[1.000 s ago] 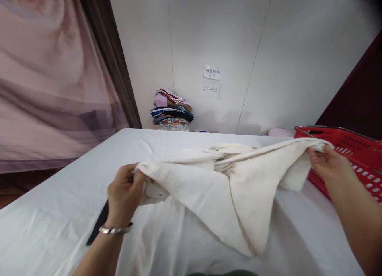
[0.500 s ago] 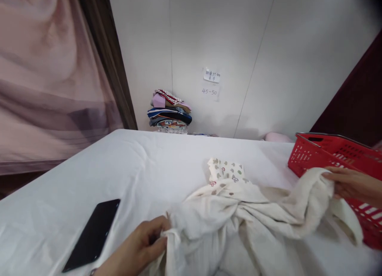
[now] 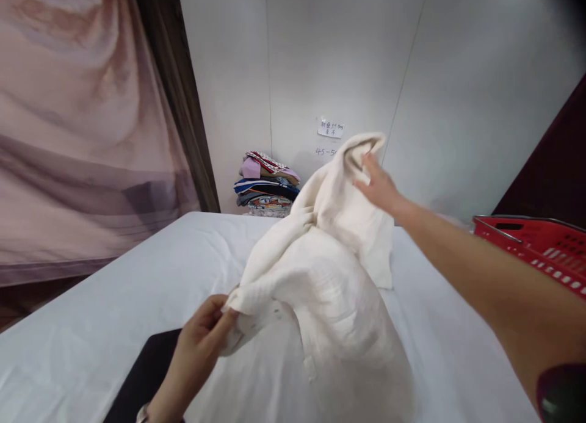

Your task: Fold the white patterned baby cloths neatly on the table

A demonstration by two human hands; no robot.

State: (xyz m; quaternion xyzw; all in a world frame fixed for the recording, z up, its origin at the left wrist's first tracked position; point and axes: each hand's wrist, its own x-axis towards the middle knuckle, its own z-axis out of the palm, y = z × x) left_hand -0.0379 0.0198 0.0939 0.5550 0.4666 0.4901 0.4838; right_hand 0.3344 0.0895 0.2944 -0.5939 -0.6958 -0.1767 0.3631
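A cream garment [image 3: 329, 270], crumpled and with small green marks on a folded-under part, is spread in the air between my two hands above the white-covered table. My left hand [image 3: 201, 331] pinches one edge at the lower left. Further off and higher up, my right hand [image 3: 379, 188] has its thumb and fingers at a raised, sleeve-like end, holding it up; the fingertips are partly lost in the folds. Below, the cloth hangs loosely toward the near side, with a small pale tag-like patch on it.
A black phone [image 3: 146, 374] lies on the white tablecloth [image 3: 151, 276], partly behind my left hand. Folded clothes [image 3: 265, 185] are stacked beyond the far edge. A red basket [image 3: 535, 246] stands at the right. Pink curtain [image 3: 82, 136] hangs at the left.
My right hand has swung from beside the basket up and leftward, lifting the garment's far end. My left hand has shifted slightly left and up, keeping its edge. The printed part is now mostly hidden.
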